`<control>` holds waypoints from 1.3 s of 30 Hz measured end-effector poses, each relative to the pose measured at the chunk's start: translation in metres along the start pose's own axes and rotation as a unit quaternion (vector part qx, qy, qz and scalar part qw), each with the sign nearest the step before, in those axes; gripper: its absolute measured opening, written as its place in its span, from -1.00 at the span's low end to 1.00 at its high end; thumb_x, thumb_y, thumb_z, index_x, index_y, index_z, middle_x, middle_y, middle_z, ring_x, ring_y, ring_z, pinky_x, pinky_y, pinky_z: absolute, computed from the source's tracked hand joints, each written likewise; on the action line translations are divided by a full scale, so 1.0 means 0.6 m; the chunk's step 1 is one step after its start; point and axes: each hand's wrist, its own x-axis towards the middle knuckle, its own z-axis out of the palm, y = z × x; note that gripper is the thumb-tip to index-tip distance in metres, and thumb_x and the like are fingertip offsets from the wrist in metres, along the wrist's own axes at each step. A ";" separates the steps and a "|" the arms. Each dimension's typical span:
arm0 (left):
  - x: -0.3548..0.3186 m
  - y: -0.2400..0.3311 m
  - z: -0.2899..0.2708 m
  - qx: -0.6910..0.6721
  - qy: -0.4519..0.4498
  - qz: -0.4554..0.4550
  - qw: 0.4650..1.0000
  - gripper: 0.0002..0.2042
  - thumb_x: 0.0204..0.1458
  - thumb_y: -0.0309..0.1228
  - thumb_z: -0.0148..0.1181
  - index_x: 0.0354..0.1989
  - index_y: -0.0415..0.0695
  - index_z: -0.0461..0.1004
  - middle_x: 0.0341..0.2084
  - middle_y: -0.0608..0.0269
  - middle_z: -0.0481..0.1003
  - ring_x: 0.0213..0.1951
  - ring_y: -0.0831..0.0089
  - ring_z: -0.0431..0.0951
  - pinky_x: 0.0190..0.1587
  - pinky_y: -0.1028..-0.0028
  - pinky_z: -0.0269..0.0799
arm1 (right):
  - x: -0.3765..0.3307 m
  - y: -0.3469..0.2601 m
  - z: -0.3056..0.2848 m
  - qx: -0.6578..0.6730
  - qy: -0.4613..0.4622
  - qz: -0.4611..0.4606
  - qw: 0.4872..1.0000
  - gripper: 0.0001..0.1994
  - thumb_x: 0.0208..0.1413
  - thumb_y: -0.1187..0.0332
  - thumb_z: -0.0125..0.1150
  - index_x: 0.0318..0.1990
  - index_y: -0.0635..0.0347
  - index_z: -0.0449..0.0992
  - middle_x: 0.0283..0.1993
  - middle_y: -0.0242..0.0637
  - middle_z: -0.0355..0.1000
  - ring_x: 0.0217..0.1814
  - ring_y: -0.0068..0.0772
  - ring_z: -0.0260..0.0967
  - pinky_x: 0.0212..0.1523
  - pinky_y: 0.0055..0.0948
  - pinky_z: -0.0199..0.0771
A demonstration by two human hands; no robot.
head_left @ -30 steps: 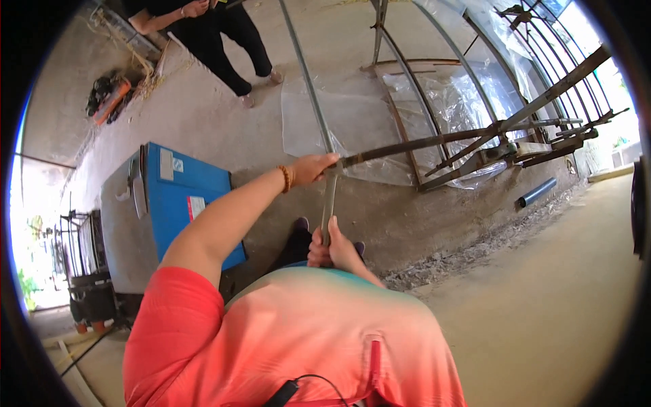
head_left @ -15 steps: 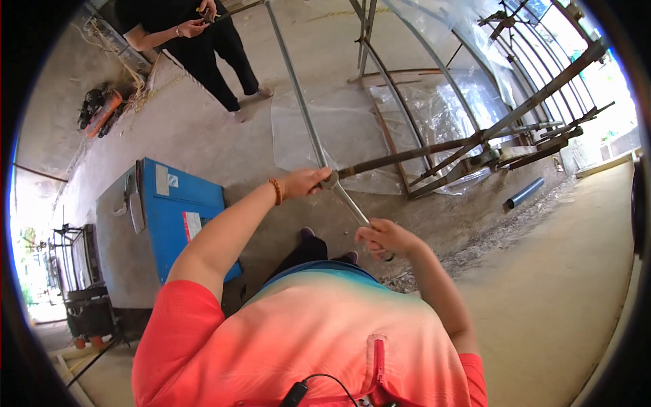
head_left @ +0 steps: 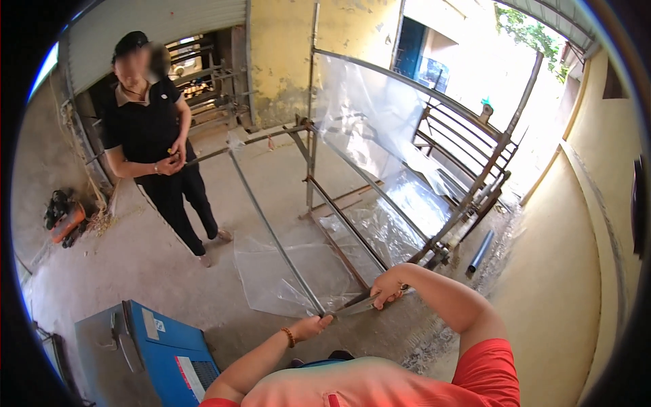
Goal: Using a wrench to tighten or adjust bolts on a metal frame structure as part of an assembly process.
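At the near end of the long grey metal pipe (head_left: 274,237), we have our left hand (head_left: 313,327) closed around the pipe's tip, fingers wrapped tight, beaded bracelet at the wrist. Our right hand (head_left: 387,290) is curled shut on a thin flat metal strip (head_left: 354,308) that runs from it toward the left hand, just beside the rusty steel frame (head_left: 434,224). Clear plastic sheeting (head_left: 380,129) drapes over the frame and spreads on the concrete floor (head_left: 163,264) under the pipe. The far end of the pipe reaches toward a person in black (head_left: 152,136) standing well apart, hands clasped together. Blue machine box (head_left: 163,353) sits at lower left, short dark tube (head_left: 480,251) lies by the yellow wall (head_left: 563,271). We judge the step as lining up the pipe end with the strip at the frame; next move likely calls for keeping both hands steady while bringing strip and pipe end together. Versus half a second ago: the view tips up, so the person in black and the doorway now show in full; our right hand, then loose and apart from the strip, is now gripping it, and the left hand is lower in view.
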 end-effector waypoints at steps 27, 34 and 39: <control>-0.016 -0.018 0.047 0.172 0.199 0.096 0.960 -0.43 -0.06 0.17 -0.03 -0.54 -0.23 0.32 -0.67 0.07 0.34 -0.55 0.25 0.32 -0.44 0.32 0.22 | 0.029 -0.369 0.063 -0.937 0.073 -0.108 0.324 -0.80 -0.08 0.31 0.08 -0.27 0.00 0.55 -0.28 -0.28 0.48 -0.26 -0.34 0.40 -0.33 -0.34 0.27; -0.038 0.059 0.010 0.171 0.097 -0.044 0.980 -0.52 0.01 0.08 -0.08 -0.41 -0.21 0.34 -0.53 -0.01 0.42 -0.44 0.14 0.42 -0.36 0.23 0.28 | -0.020 -0.276 -0.041 -0.728 0.337 -0.166 0.573 -0.78 -0.14 0.18 0.06 -0.51 0.08 0.56 -0.46 -0.19 0.47 -0.36 -0.23 0.42 -0.25 -0.23 0.30; -0.049 0.108 -0.015 0.148 0.056 -0.044 0.986 -0.49 0.03 0.06 -0.12 -0.32 -0.25 0.36 -0.40 -0.07 0.44 -0.30 0.09 0.45 -0.26 0.24 0.29 | 0.026 -0.122 0.016 -0.278 0.410 -0.010 0.869 -0.44 -0.02 -0.20 -0.13 -0.34 0.16 0.51 -0.38 -0.10 0.47 -0.23 -0.06 0.43 -0.26 -0.12 0.39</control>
